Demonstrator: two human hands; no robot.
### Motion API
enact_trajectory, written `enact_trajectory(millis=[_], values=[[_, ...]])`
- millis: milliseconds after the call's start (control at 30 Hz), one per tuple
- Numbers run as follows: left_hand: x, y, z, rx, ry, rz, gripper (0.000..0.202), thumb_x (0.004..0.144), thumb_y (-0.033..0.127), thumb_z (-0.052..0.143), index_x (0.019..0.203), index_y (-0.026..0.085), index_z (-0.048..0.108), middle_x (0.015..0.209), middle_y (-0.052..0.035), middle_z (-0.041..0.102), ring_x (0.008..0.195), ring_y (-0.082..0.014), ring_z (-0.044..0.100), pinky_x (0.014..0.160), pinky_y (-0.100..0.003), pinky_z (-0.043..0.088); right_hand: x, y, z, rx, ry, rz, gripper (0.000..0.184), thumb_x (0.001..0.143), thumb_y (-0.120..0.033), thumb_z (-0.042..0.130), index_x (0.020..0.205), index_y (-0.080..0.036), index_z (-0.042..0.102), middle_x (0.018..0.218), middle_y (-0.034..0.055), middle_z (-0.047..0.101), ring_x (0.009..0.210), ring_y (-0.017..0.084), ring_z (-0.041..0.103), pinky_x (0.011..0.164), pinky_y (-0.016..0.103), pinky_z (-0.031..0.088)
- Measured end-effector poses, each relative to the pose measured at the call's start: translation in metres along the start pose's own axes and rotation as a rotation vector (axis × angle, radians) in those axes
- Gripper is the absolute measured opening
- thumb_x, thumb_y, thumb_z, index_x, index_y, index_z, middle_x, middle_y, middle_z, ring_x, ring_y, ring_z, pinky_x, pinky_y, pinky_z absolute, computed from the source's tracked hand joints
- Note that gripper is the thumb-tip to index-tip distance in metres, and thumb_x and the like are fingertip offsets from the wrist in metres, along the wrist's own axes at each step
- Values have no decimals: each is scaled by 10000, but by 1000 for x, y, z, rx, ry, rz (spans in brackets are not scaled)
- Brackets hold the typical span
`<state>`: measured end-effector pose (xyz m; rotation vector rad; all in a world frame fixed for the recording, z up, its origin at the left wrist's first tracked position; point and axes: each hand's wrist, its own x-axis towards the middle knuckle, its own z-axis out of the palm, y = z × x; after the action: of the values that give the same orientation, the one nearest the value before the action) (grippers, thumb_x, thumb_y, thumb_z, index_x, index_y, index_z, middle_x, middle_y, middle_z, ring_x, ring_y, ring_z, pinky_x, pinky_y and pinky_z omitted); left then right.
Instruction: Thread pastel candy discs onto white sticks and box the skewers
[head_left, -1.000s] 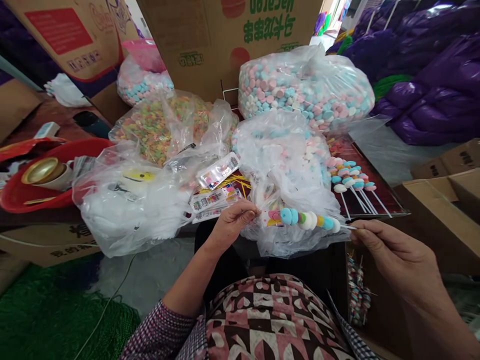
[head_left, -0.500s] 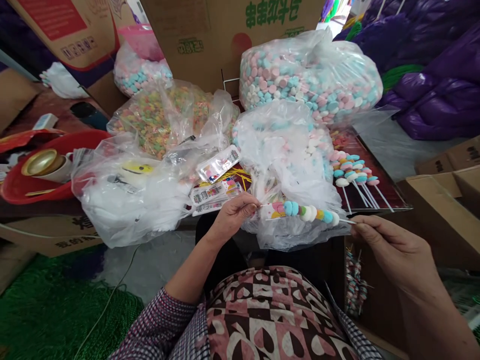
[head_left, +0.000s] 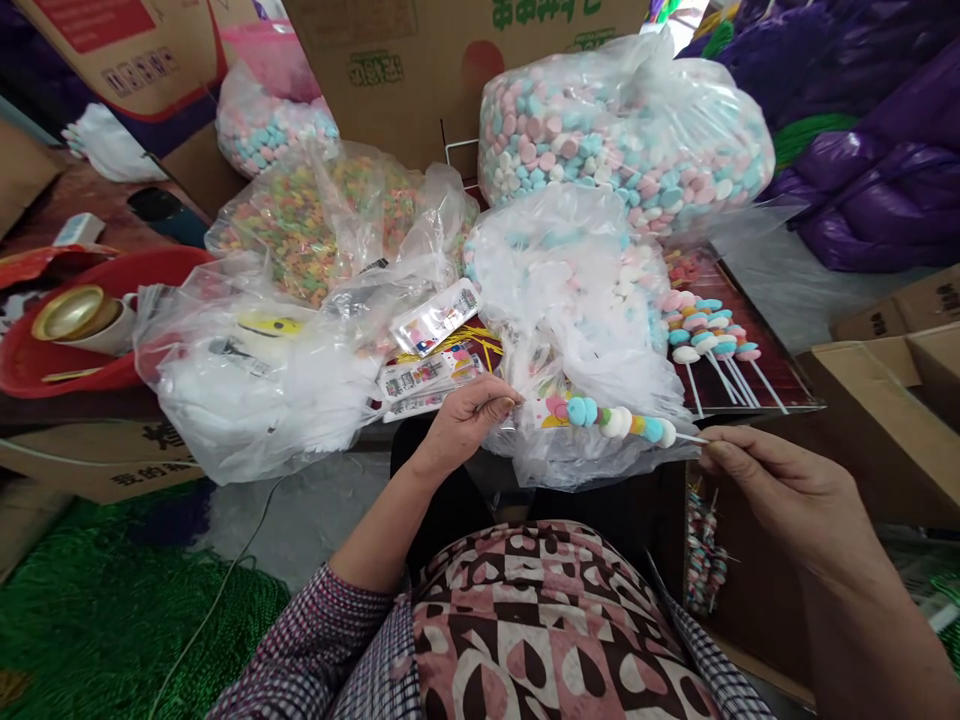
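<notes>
A candy skewer [head_left: 611, 420] with blue, white, green and orange pieces and a printed tag lies level between my hands. My left hand [head_left: 469, 415] pinches its left tip next to the tag. My right hand [head_left: 780, 485] pinches the bare white stick at the right end. Behind the skewer sits an open clear bag of pink, blue and white candies [head_left: 577, 300]. Several finished skewers [head_left: 709, 340] lie on the dark red tray [head_left: 780, 375] to the right. Small printed label packets [head_left: 431, 350] lie just past my left hand.
A big bag of pastel candies [head_left: 622, 130], a bag of mixed coloured candies [head_left: 315, 225] and cardboard boxes [head_left: 450, 70] stand behind. A red basin with a tape roll [head_left: 71, 320] is at the left. Open boxes [head_left: 892, 400] and more skewers [head_left: 705, 550] sit at the right. Green netting [head_left: 97, 620] covers the floor.
Both hands and the skewer have kept their hold and pose. The view has tilted slightly, so everything sits a little higher in the picture.
</notes>
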<state>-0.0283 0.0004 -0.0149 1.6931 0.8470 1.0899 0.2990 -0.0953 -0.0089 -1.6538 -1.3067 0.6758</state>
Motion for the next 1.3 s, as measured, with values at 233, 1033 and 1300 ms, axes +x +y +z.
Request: enact_trajectory(millis=[233,1033,1300], values=[[-1,-8,0,-18,-22,27,231,925,385,594,874,188,703,818,-42,657,771,-153,580,734,-293,474,0,0,3,34,-21,3,205,750,-401,738,849,-226,778,697,20,707,621,157,638,631,274,522],[4,-7,-2,471,4,388,148,944,248,573,902,182,699,810,-42,681,788,-150,606,767,-311,468,2,-21,1,-185,-264,-14,643,782,-777,547,848,-161,719,517,-2,520,471,136,478,450,254,387],[4,-1,-9,717,3,585,115,929,232,587,879,206,687,811,-28,698,810,-168,586,838,-359,455,1,-22,-1,-229,-431,-45,576,871,-719,472,800,-184,672,529,-2,518,467,132,475,447,243,377]])
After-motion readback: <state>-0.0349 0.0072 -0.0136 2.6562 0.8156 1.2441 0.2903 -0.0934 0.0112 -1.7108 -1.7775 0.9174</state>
